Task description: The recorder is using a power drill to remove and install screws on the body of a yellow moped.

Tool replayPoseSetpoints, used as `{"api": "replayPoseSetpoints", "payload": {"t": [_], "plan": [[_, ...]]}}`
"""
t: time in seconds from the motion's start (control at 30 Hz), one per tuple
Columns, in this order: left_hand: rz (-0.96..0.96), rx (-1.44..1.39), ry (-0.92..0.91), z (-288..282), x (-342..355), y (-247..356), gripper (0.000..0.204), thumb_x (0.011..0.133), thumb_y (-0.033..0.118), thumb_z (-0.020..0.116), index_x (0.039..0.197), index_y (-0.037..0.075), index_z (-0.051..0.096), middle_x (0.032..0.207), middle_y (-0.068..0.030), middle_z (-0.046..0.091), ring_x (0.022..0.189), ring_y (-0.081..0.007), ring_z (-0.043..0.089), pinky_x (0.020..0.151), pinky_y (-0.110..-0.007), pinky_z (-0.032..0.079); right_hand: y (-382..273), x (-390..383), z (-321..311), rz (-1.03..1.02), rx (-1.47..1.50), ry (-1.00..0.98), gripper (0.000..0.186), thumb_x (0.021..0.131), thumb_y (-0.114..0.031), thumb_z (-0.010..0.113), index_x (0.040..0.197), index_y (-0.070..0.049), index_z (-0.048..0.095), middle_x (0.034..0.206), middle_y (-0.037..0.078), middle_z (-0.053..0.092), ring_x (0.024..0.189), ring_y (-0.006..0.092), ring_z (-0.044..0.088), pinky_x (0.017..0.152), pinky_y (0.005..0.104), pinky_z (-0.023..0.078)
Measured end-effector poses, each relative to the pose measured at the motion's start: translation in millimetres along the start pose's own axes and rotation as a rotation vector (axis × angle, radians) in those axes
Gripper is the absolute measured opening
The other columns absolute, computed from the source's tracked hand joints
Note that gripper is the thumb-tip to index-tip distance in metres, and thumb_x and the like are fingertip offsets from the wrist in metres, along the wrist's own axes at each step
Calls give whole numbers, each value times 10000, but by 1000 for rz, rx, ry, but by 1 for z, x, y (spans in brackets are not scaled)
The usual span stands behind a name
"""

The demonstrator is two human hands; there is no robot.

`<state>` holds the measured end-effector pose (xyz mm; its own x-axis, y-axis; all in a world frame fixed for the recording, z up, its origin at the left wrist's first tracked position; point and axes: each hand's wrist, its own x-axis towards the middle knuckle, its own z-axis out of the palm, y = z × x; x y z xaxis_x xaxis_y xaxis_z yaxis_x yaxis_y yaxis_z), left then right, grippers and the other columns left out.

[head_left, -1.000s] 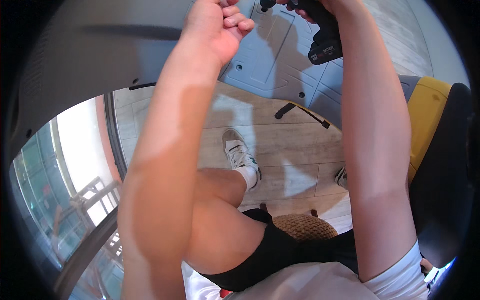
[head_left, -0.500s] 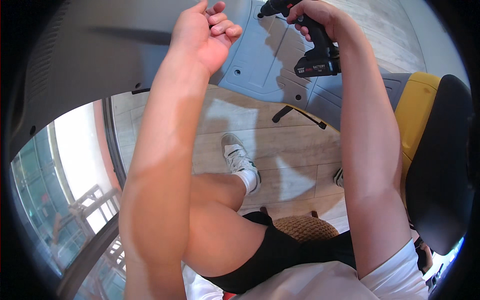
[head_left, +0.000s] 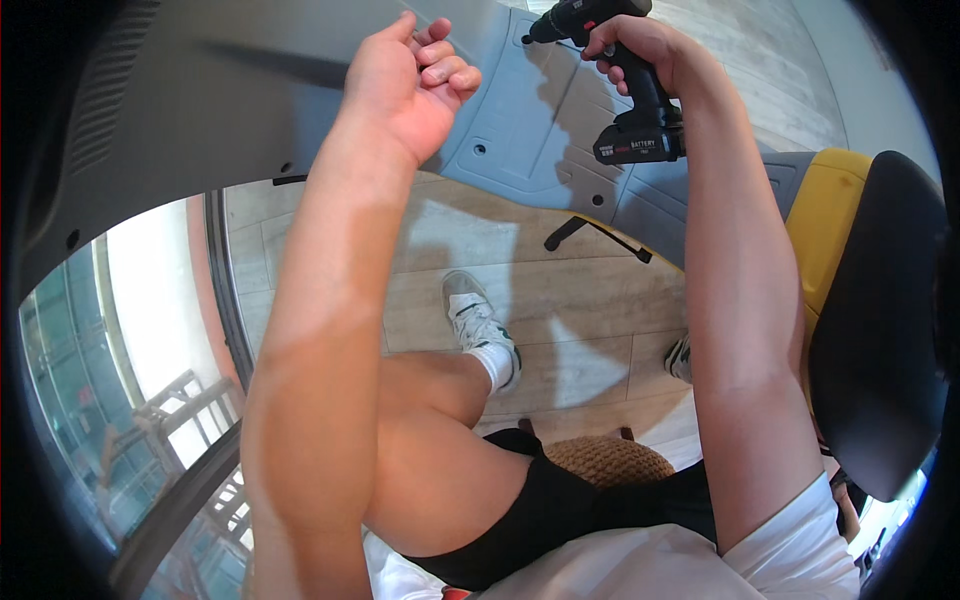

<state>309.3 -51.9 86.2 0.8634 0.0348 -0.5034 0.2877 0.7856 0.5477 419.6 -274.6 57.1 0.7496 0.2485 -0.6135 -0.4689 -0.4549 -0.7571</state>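
Observation:
My right hand (head_left: pixel 640 50) is wrapped round the handle of a black cordless drill (head_left: pixel 636 95). The drill points left, and its tip meets a dark round hole (head_left: pixel 527 40) near the far edge of a blue-grey molded panel (head_left: pixel 530 140); whether the bit sits inside cannot be made out. Over the darker grey part (head_left: pixel 250 110) of the same body, my left hand (head_left: pixel 415 85) is held palm up with its fingers curled in. Anything small within those fingers is hidden.
More dark holes, such as one fastener hole (head_left: pixel 480 149), dot the panel. A black lever (head_left: pixel 567 232) juts from its near edge. On the right are a yellow section (head_left: pixel 828 210) and a black padded seat (head_left: pixel 880 320). A woven stool (head_left: pixel 605 460) is beneath me; a window (head_left: pixel 150 330) stands left.
The whole view has shifted slightly, so panel and drill appear a little lower. The drill tip remains at the same hole, and my left hand keeps its curled pose.

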Motion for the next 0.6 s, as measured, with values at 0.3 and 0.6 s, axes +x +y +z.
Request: {"api": "replayPoseSetpoints", "payload": {"t": [0.3, 0.6], "plan": [[13, 18, 58, 6, -3, -4, 271, 1017, 248, 383, 919, 2, 440, 631, 7, 281, 532, -114, 267, 507, -268, 289, -17, -18, 15, -46, -360, 76, 176, 767, -156, 622, 856, -4, 609, 589, 25, 533, 455, 97, 492, 441, 255, 437], [-11, 26, 43, 10, 11, -8, 350, 1016, 327, 341, 821, 60, 456, 572, 26, 303, 465, -98, 279, 478, -254, 292, -68, -3, 29, 186, -592, 13, 153, 784, -169, 643, 693, -54, 599, 588, 77, 568, 484, 190, 523, 492, 345, 452]]}}
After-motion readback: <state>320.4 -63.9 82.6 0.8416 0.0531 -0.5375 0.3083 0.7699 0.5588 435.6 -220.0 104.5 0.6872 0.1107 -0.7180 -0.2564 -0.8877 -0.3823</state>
